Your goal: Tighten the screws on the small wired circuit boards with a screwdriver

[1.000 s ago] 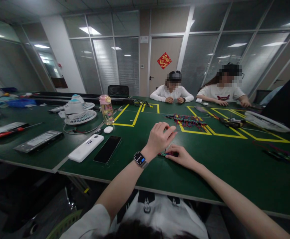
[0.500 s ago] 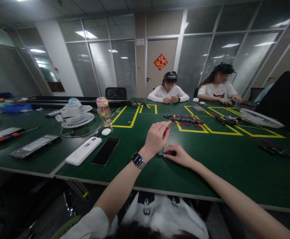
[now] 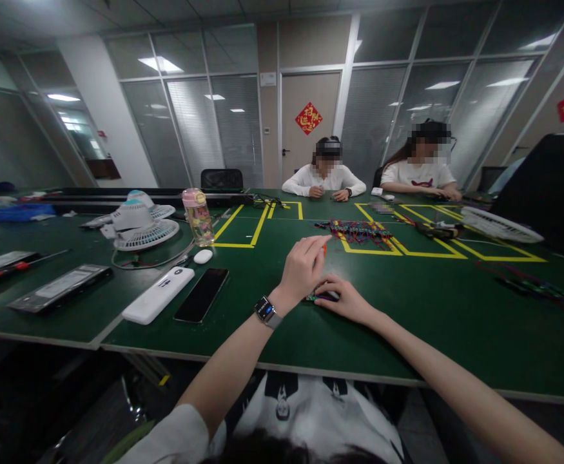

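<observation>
My left hand (image 3: 301,263), with a watch on its wrist, is closed around a screwdriver (image 3: 325,248). Only a bit of its orange handle shows past the fingers. Low on the table, just under that hand, lies a small green circuit board (image 3: 312,298) with dark wires. My right hand (image 3: 345,299) rests on the tabletop and pinches the board's right end between thumb and fingers. The screwdriver's tip is hidden behind my hands, so its contact with the board cannot be made out.
Beyond my hands lies a heap of wired circuit boards (image 3: 359,233) inside yellow tape. More wired boards (image 3: 537,287) lie at right. To the left are a phone (image 3: 202,295), a white power bank (image 3: 158,295), a bottle (image 3: 198,219) and a fan (image 3: 144,229). Two people sit opposite.
My left hand has tilted slightly and sits lower over the board. My right fingers have shifted closer to it. The whole view has moved a little.
</observation>
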Motion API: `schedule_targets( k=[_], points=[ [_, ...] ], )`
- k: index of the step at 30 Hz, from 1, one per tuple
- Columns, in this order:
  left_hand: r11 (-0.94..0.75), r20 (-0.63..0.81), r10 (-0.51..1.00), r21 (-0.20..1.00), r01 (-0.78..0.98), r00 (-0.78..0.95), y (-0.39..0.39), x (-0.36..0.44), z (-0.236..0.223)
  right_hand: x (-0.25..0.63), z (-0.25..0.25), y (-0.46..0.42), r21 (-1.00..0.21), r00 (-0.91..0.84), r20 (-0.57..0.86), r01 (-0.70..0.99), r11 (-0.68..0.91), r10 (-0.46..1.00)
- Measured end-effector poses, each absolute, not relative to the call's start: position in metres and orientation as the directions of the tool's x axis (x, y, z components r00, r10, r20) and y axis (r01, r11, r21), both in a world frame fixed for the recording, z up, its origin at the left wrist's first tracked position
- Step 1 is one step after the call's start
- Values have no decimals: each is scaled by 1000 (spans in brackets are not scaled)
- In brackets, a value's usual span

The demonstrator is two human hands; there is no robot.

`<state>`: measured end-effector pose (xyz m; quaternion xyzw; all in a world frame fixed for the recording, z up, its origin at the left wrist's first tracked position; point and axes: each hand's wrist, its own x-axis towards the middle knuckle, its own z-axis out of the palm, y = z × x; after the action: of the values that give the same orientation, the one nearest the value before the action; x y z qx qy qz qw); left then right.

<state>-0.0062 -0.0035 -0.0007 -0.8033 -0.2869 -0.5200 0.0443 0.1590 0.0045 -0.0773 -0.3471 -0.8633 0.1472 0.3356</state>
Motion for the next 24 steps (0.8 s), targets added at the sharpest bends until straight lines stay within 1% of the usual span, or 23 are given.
schedule_targets(
  k=[6, 10, 13, 17, 20, 22, 24],
  points=[
    [-823, 868, 432, 267, 502, 247, -2, -6, 0, 158, -78, 6, -548, -533, 439, 479, 685, 724],
    [-789, 877, 444, 287, 543, 182, -2, -6, -2, 158, -79, 5, -595, -532, 408, 462, 657, 743],
    [-777, 866, 468, 307, 549, 177, -3, -6, -2, 158, -78, 4, -618, -529, 394, 453, 643, 752],
    [-828, 851, 486, 377, 415, 197, -5, -5, 0, 158, -76, 2, -623, -520, 390, 459, 633, 760],
    [-842, 845, 507, 443, 307, 172, -3, -3, 0, 158, -75, 2, -622, -514, 385, 469, 627, 766],
    [-832, 839, 524, 468, 299, 145, -2, -3, 1, 158, -76, 2, -623, -513, 382, 471, 624, 769],
    [-818, 840, 529, 469, 333, 118, -1, -2, 0, 158, -77, 3, -629, -510, 382, 467, 621, 771]
  ],
)
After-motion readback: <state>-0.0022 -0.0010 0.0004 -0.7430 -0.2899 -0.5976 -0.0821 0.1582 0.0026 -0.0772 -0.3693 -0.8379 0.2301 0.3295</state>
